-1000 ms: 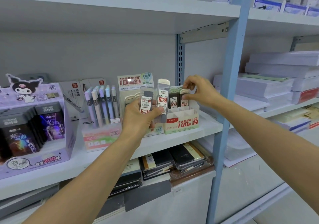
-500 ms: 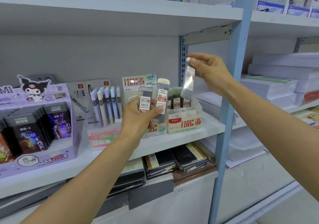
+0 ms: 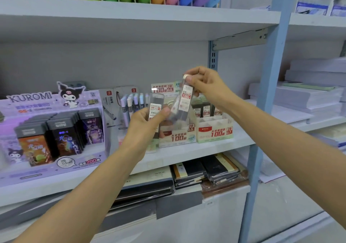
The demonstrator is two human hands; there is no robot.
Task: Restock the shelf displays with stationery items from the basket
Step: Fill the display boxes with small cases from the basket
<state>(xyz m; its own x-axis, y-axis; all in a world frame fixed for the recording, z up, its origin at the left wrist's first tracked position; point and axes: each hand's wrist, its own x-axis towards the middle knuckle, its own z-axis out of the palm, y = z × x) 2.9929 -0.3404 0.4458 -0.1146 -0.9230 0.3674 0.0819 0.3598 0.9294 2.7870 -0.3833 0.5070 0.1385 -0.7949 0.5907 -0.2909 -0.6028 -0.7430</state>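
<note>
White shop shelves fill the view, with paper stacks (image 3: pixel 309 96) off to one side. The right grip (image 3: pixel 207 87) pinches the white cap end of a clear lead case (image 3: pixel 186 100) with its thumb and fingers curled on it. The case hangs down from this grip, its long side almost straight up and down, just a bit tilted. The left grip (image 3: pixel 148 122) is lower and just beside it, with fingers curled round a second lead case (image 3: pixel 156 105) that also stands up. Something blurry sits between the two cases, and I cannot tell what it is. Below both grips, two small display boxes stand on the shelf (image 3: pixel 206 149). The 0.5 box (image 3: pixel 177 136) is right under the hanging case. The 0.7 box (image 3: pixel 215 132) is under the right wrist. I think the next move is straight down into a box slot. The right grip is nearer, and the case should go in upright.
</note>
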